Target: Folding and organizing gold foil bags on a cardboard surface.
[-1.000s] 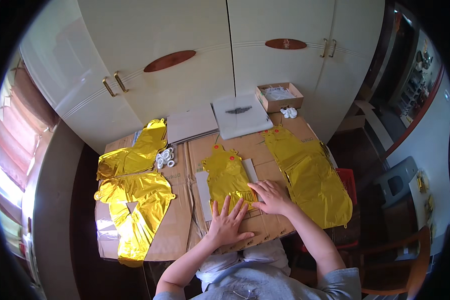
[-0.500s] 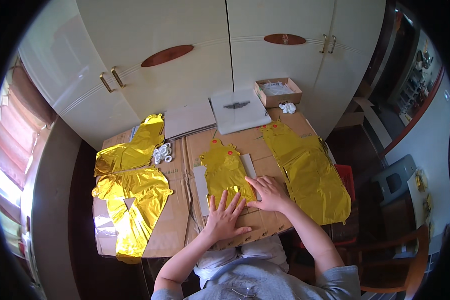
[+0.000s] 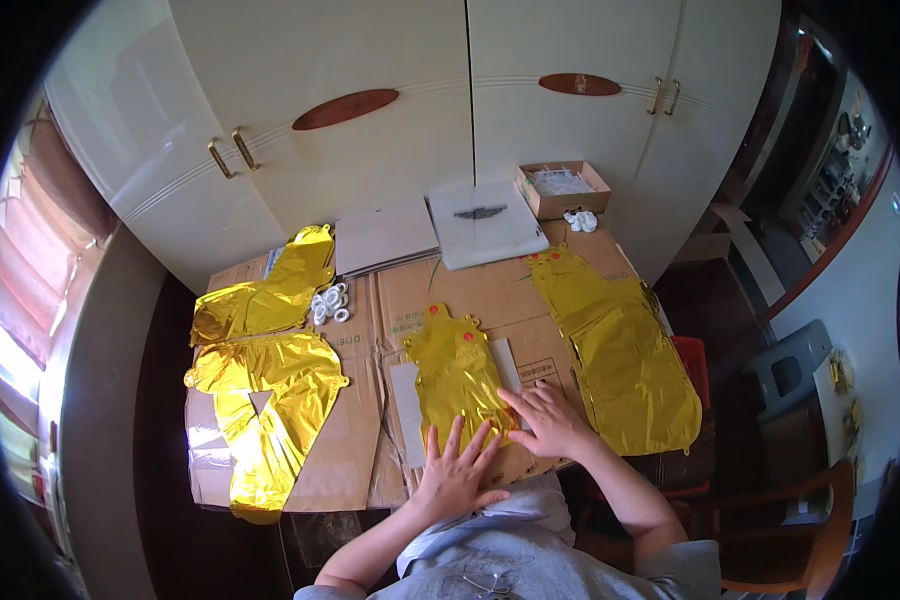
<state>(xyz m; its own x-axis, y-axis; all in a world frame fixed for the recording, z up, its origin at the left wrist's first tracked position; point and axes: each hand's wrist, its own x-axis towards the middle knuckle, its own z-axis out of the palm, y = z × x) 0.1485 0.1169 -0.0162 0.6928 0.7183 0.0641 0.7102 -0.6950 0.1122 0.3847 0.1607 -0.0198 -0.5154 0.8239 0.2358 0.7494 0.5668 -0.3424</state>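
Note:
A gold foil balloon point(image 3: 457, 365) with red dots lies folded flat over a pale card point(image 3: 408, 410), whose edges show on both sides. My left hand point(image 3: 457, 475) rests with fingers spread on the balloon's near end. Beside it, my right hand point(image 3: 550, 420) lies over the balloon's near right edge, fingers stretched out and thumb toward the left hand. Neither hand grips anything. To the right is a larger flat gold foil balloon point(image 3: 625, 360), and two more, one far point(image 3: 270, 295) and one near point(image 3: 265, 385), lie on the left.
Flattened cardboard point(image 3: 355, 470) covers the table. Several white rings point(image 3: 330, 302) sit at the left. At the back are grey-white sheets point(image 3: 385, 235), a stack of clear plastic bags point(image 3: 485, 225), a box with white strips point(image 3: 562, 190) and a white bundle point(image 3: 580, 221). A wooden chair point(image 3: 835, 530) stands right.
The middle balloon and its card have slid toward me, closer to the table's near edge. Both hands have moved nearer with them, still spread on the foil. The view has shifted slightly.

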